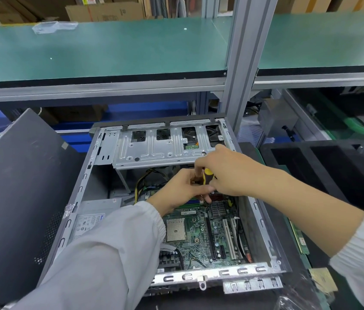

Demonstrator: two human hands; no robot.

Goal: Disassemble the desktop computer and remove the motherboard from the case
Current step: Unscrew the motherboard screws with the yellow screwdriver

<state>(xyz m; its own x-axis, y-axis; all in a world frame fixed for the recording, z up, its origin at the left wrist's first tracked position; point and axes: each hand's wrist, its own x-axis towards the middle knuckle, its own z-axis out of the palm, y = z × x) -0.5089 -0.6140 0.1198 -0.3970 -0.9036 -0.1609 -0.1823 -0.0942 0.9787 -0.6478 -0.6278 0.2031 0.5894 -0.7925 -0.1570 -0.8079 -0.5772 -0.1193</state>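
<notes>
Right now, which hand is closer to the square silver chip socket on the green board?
The left hand. It sits just beyond the socket, its wrist passing right beside it. The right hand, gripping the screwdriver, is farther back and off to the right.

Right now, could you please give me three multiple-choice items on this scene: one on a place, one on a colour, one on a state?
1. Where does the power supply sit in the case?
A. left side
B. right side
C. on the drive cage
2. What colour is the screwdriver handle?
A. all red
B. yellow and black
C. blue
3. The CPU socket is:
A. under a fan
B. under a heatsink
C. uncovered

Answers: 1 A, it lies beside the motherboard, left; 2 B, seen in the right hand; 3 C, its bare top shows.
</notes>
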